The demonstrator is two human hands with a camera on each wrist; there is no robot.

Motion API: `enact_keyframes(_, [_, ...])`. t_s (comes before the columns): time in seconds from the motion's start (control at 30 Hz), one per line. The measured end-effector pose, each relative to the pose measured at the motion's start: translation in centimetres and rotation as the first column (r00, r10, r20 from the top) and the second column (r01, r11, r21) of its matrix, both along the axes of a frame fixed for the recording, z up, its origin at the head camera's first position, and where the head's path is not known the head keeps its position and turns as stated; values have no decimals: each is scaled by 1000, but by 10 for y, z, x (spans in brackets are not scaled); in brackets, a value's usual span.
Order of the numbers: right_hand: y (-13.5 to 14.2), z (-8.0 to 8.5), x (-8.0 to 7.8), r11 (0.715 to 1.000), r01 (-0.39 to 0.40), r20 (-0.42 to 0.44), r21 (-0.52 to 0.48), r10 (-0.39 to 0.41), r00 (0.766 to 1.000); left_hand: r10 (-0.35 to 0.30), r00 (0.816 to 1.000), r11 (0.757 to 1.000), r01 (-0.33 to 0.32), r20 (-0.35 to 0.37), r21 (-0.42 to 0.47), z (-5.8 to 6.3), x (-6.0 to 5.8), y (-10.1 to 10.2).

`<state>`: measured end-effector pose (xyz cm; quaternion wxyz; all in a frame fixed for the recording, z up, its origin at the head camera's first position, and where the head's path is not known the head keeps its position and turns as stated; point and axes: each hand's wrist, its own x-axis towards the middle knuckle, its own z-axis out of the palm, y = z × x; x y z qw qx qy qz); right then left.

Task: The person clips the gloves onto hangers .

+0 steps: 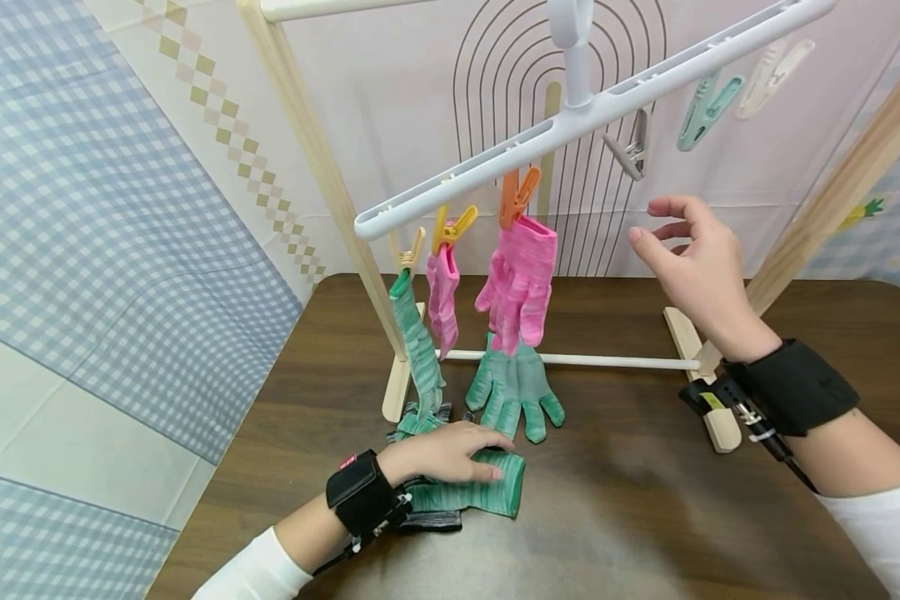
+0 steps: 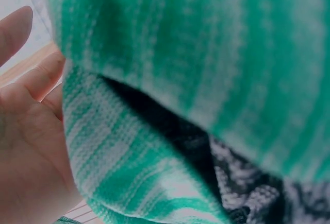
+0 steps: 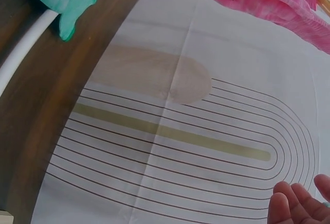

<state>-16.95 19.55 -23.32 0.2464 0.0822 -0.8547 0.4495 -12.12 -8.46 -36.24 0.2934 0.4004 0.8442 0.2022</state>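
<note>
1. The left hand (image 1: 450, 452) lies at lower centre of the head view, fingers loosely extended over a green-and-white striped knit piece (image 1: 502, 492); a dark grey knit piece (image 1: 431, 523) shows beneath (the left wrist view is mostly filled by this fabric).
2. The right hand (image 1: 693, 262) is raised at right of centre, fingers softly bent, thumb apart, holding nothing.
3. Nearest above it hangs a grey plastic clip (image 1: 632, 148); a mint-green clip (image 1: 708, 112) and a translucent white clip (image 1: 776, 79) hang towards the upper right.
4. These hang along a slanting white plastic hanger bar (image 1: 487, 171) across the upper frame.
5. Left of centre, a cream clip (image 1: 411, 252) holds a narrow-looking green knit glove (image 1: 418, 342), a yellow clip (image 1: 453, 227) a pink knit glove seen edge-on (image 1: 443, 296), and an orange clip (image 1: 517, 198) a broader pink knit glove (image 1: 521, 283).
6. Below the latter, at centre, a flat green glove (image 1: 517, 396) lies with fingers spread on the dark brown wooden tabletop (image 1: 607, 500).
</note>
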Motion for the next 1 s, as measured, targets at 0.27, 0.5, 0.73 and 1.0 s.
enact_keyframes(0.27, [-2,10,-6,1000,-5,9,5,5,1000,-2,1000,1000,2,-15,2,1,0,1])
enact_keyframes(0.5, [-4,18,-13,1000,4,17,-10,-4,1000,-5,1000,1000,5,-27,5,0,-1,0])
enact_keyframes(0.73, [-10,25,-18,1000,12,6,-23,-11,1000,-1,999,1000,1,-37,-3,-2,-1,1])
enact_keyframes(1.0, [-15,30,-24,999,48,-7,-15,-48,999,10,999,1000,-10,-31,-11,-3,0,1])
